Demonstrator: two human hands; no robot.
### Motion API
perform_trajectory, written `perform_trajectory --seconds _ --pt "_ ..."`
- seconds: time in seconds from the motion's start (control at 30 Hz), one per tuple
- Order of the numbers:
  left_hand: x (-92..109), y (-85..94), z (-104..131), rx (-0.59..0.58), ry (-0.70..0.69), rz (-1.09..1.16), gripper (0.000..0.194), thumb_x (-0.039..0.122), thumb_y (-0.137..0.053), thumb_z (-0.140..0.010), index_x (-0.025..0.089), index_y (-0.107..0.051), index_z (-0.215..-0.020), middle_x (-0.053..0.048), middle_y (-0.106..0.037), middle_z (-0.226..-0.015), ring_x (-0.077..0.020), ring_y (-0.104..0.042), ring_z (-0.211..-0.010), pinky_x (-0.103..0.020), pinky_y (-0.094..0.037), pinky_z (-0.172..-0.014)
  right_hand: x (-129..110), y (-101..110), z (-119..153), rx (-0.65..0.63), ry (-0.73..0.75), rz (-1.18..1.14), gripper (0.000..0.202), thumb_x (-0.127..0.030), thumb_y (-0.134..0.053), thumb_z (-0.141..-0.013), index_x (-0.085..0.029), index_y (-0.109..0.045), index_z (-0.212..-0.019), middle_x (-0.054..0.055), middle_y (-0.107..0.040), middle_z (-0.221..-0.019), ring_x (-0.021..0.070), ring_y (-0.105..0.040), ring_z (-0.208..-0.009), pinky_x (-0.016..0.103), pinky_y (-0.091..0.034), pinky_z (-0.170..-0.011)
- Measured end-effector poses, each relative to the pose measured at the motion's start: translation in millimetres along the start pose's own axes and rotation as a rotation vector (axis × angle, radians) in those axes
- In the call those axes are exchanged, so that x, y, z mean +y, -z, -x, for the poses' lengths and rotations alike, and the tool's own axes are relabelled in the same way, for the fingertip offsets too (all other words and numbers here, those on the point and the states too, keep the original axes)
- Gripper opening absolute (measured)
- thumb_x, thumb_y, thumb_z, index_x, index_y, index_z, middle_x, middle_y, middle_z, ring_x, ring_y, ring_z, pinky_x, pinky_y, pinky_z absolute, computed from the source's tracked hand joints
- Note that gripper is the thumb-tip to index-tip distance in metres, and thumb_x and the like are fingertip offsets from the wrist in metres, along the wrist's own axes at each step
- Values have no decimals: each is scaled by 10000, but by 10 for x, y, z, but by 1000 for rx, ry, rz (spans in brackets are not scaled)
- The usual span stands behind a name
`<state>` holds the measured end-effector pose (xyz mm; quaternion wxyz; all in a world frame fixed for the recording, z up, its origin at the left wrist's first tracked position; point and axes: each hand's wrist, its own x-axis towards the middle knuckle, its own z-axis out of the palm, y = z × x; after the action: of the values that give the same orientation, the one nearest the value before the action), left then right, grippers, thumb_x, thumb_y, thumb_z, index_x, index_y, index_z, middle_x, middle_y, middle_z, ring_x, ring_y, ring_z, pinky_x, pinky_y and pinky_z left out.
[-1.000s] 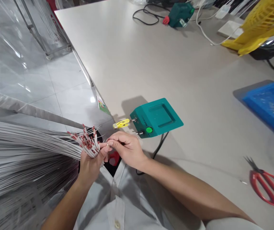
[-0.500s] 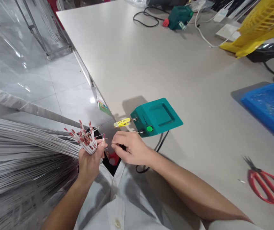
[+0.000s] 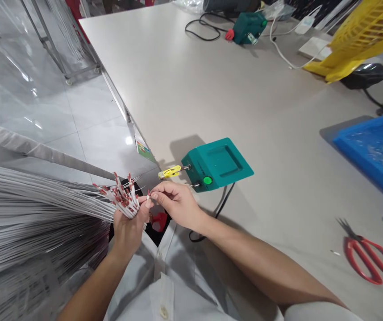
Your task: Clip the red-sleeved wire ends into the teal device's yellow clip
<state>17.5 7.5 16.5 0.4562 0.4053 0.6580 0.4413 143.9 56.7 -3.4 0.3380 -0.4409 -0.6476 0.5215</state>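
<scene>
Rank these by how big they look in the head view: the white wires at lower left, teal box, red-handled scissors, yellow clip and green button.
1. White wires, cut off by the frame
2. Teal box and red-handled scissors: similar spans, too close to rank
3. Yellow clip
4. Green button

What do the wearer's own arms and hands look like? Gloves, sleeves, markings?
Left hand and right hand: no gloves. Forearms bare, no watch or band visible on the wrists. A pale sleeve shows on the right arm at the bottom edge; the left sleeve is out of view. No markings or cables visible on either arm.
</scene>
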Motion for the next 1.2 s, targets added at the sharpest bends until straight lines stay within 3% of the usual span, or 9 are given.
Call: perform_trajectory --seconds 0.13,0.23,0.37,0.53,0.6,0.77,0.97,1.1,1.2 --pt "27 30 -8 19 -8 6 122 284 -571 -699 216 -666 -663 15 -477 -439 -134 -441 -423 -248 -376 -423 8 20 3 39 6 171 148 -185 -509 -788 -160 -596 -671 1 -593 -618 110 -523 -576 224 -421 -545" --pt "44 30 -11 23 -1 13 107 276 -583 -687 215 -665 -658 10 -492 -451 -131 -440 -426 -244 -376 -420 5 31 11 80 39 109 150 -230 -478 -831 -161 -610 -818 25 -627 -721 114 -554 -615 231 -449 -560" --pt "45 27 -14 -8 -18 15 116 271 -598 -687 204 -660 -616 7 -476 -458 -126 -415 -433 -244 -360 -420 12 63 12 29 298 152 149 -237 -522 -824 -161 -611 -916 69 -650 -854 134 -597 -749 246 -485 -648" --pt "-82 27 -19 -54 -24 31 146 281 -603 -727 171 -649 -643 27 -451 -484 -107 -401 -472 -230 -356 -458 -16 134 13 7 648 668 197 -176 -430 -848 -148 -620 -804 75 -648 -794 148 -589 -710 255 -443 -611" --pt "-124 18 -22 -24 -48 49 128 265 -613 -715 152 -650 -667 35 -462 -483 -95 -403 -464 -220 -352 -451 -72 149 24 -22 678 814 226 -183 -413 -842 -140 -613 -745 67 -624 -717 150 -561 -626 260 -397 -535" --pt "-139 27 -31 9 -124 65 75 197 -627 -688 143 -652 -642 31 -513 -484 -91 -444 -464 -218 -379 -457 -214 191 34 -167 280 466 178 -168 -435 -795 -154 -576 -688 26 -574 -646 118 -530 -583 222 -394 -520" --pt "-175 157 -52 -228 -153 92 74 195 -631 -706 155 -675 -662 -12 -605 -575 -106 -482 -490 -236 -411 -474 -79 271 -43 -502 -332 -176 134 -248 -505 -767 -159 -595 -723 -57 -481 -477 71 -457 -396 174 -373 -390" --pt "-178 166 -52 -215 -119 97 87 218 -635 -714 154 -666 -665 10 -554 -525 -103 -476 -484 -232 -399 -475 2 218 -40 -501 -389 -126 112 -208 -511 -751 -163 -587 -682 -65 -492 -435 67 -468 -368 167 -366 -385" --pt "-187 138 -58 -94 -55 88 96 246 -629 -730 156 -649 -706 42 -508 -479 -85 -442 -450 -216 -356 -449 -50 181 -4 -303 -275 63 144 -180 -477 -781 -163 -607 -722 -46 -532 -478 73 -500 -401 174 -384 -412"
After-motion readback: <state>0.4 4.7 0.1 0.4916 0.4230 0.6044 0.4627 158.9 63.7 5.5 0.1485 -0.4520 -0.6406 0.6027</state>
